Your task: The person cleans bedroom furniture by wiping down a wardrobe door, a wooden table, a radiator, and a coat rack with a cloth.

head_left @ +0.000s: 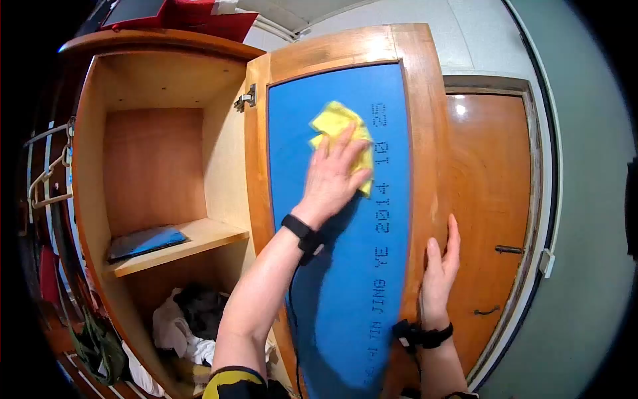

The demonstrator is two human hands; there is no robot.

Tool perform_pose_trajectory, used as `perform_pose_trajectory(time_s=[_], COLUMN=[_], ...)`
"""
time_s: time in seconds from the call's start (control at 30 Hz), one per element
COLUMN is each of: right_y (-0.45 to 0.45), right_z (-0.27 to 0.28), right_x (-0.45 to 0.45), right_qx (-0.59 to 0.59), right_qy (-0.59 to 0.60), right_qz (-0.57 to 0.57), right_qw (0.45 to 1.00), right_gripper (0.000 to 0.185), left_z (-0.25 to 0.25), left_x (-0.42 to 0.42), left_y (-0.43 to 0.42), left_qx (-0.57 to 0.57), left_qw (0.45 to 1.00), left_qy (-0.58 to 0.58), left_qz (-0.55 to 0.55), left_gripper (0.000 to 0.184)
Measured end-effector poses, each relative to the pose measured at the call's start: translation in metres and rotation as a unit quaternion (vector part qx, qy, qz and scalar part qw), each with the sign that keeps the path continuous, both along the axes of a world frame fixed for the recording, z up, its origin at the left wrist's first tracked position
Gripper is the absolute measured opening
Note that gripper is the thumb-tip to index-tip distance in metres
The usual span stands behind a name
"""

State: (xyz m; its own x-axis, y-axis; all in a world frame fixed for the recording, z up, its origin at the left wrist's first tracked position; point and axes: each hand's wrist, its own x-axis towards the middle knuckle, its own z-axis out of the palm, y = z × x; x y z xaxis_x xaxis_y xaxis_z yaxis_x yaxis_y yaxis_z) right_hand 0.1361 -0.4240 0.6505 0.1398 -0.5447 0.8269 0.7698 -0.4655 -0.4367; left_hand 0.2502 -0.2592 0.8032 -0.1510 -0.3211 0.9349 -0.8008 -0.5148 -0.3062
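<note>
My left hand (pixel 334 174) presses a yellow cloth (pixel 337 118) flat against the blue panel of an open cabinet door (pixel 425 133). The fingers lie over the cloth, in the upper half of the panel, beside printed black letters and numbers. At the door's free edge, lower right, is my right hand (pixel 440 276), with its thumb on the front side and its fingers along the edge. Both wrists wear black bands.
Left of the door stands the wooden cabinet, with a flat blue package (pixel 147 243) on its shelf (pixel 199 247) and crumpled clothes (pixel 189 322) below. Hangers (pixel 50 176) hang at far left. Red items (pixel 206 20) lie on top. Behind is a wooden door (pixel 492 199).
</note>
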Motion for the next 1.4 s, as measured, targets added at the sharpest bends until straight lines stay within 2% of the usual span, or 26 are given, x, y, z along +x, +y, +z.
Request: perform_pose_trajectory(time_s=[0.03, 0.1, 0.17, 0.2, 0.23, 0.27, 0.3, 0.37, 0.4, 0.53, 0.57, 0.63, 0.7, 0.77, 0.83, 0.9, 0.97, 1.03, 1.07, 1.1, 1.17, 1.2, 1.27, 1.3, 1.33, 1.4], right_y=[0.001, 0.005, 0.003, 0.008, 0.005, 0.007, 0.005, 0.010, 0.008, 0.007, 0.006, 0.004, 0.004, -0.001, -0.005, -0.008, -0.011, -0.011, -0.012, -0.014, -0.017, -0.018, -0.017, -0.017, -0.017, -0.015], right_z=[0.000, 0.001, 0.000, 0.004, 0.002, 0.001, 0.000, 0.001, 0.002, 0.001, 0.001, 0.001, 0.000, -0.001, -0.001, -0.003, -0.003, -0.003, -0.004, -0.006, -0.007, -0.008, -0.005, -0.006, -0.006, -0.006], right_x=[0.000, -0.001, 0.003, 0.000, 0.005, 0.008, 0.007, 0.001, 0.003, 0.006, 0.006, 0.006, 0.002, 0.000, -0.003, -0.005, -0.004, -0.005, -0.005, -0.007, -0.008, -0.008, -0.013, -0.014, -0.015, -0.018], right_qx=[-0.002, 0.013, 0.016, 0.032, 0.029, 0.019, 0.015, -0.004, 0.002, -0.006, -0.003, -0.002, -0.005, 0.000, 0.009, -0.016, -0.025, -0.015, -0.021, -0.026, -0.034, -0.037, -0.039, -0.034, -0.040, -0.046], right_qy=[-0.012, 0.000, -0.028, -0.011, -0.021, -0.015, -0.011, 0.029, 0.033, 0.018, 0.019, 0.016, 0.022, 0.002, 0.011, 0.011, 0.009, 0.000, 0.003, 0.006, 0.005, 0.005, 0.009, 0.014, 0.010, 0.008], right_qz=[0.007, -0.003, 0.017, 0.017, 0.011, 0.001, -0.016, -0.099, -0.098, -0.099, -0.103, -0.068, -0.081, 0.010, 0.055, 0.047, 0.049, 0.085, 0.082, 0.080, 0.090, 0.098, 0.105, 0.119, 0.119, 0.120], right_qw=[1.000, 1.000, 0.999, 0.999, 0.999, 1.000, 1.000, 0.995, 0.995, 0.995, 0.994, 0.998, 0.996, 1.000, 0.998, 0.999, 0.998, 0.996, 0.996, 0.996, 0.995, 0.995, 0.994, 0.992, 0.992, 0.992], right_gripper=[0.055, 0.054, 0.055, 0.056, 0.057, 0.057, 0.057, 0.057, 0.057, 0.060, 0.060, 0.060, 0.059, 0.058, 0.058, 0.059, 0.059, 0.060, 0.060, 0.060, 0.059, 0.059, 0.059, 0.060, 0.060, 0.061], left_z=[0.007, 0.021, 0.045, 0.058, 0.071, 0.086, 0.096, 0.101, 0.100, 0.103, 0.105, 0.105, 0.104, 0.105, 0.115, 0.124, 0.139, 0.151, 0.166, 0.168, 0.183, 0.185, 0.192, 0.188, 0.185, 0.190], left_x=[-0.001, -0.008, 0.005, 0.015, 0.029, 0.041, 0.070, 0.086, 0.074, 0.043, 0.036, 0.015, -0.004, -0.011, -0.013, -0.013, -0.015, -0.026, -0.008, -0.015, -0.001, -0.006, 0.015, 0.008, 0.006, 0.024], left_y=[-0.006, -0.012, 0.000, 0.010, 0.024, 0.045, 0.053, 0.054, 0.045, 0.009, 0.000, -0.021, -0.038, -0.053, -0.059, -0.063, -0.069, -0.069, -0.072, -0.062, -0.047, -0.040, -0.019, -0.008, 0.005, 0.030], left_qx=[0.060, 0.108, 0.074, 0.011, -0.061, -0.074, -0.150, -0.154, -0.161, -0.083, -0.046, -0.021, 0.010, 0.012, 0.039, 0.001, -0.009, -0.052, -0.101, -0.112, -0.136, -0.168, -0.226, -0.263, -0.290, -0.316], left_qw=[0.997, 0.992, 0.995, 0.999, 0.998, 0.993, 0.988, 0.987, 0.985, 0.996, 0.998, 0.999, 0.999, 0.998, 0.995, 0.993, 0.990, 0.993, 0.981, 0.984, 0.987, 0.985, 0.968, 0.962, 0.951, 0.937], left_qy=[-0.043, -0.052, -0.061, -0.048, 0.003, 0.085, 0.010, 0.005, 0.053, 0.000, -0.003, -0.015, -0.018, -0.050, -0.041, -0.088, -0.078, -0.064, -0.164, -0.135, -0.075, -0.031, -0.079, -0.049, -0.109, -0.095], left_qz=[-0.024, -0.027, 0.005, 0.025, 0.017, -0.032, 0.040, 0.035, 0.029, -0.008, -0.050, -0.019, -0.038, -0.044, -0.081, -0.079, -0.119, -0.083, -0.036, 0.027, -0.030, -0.020, -0.074, -0.056, 0.029, 0.112], left_gripper=[0.047, 0.047, 0.047, 0.045, 0.044, 0.045, 0.045, 0.047, 0.049, 0.049, 0.048, 0.047, 0.046, 0.046, 0.045, 0.045, 0.048, 0.051, 0.051, 0.052, 0.044, 0.032, 0.023, 0.024, 0.023, 0.030])
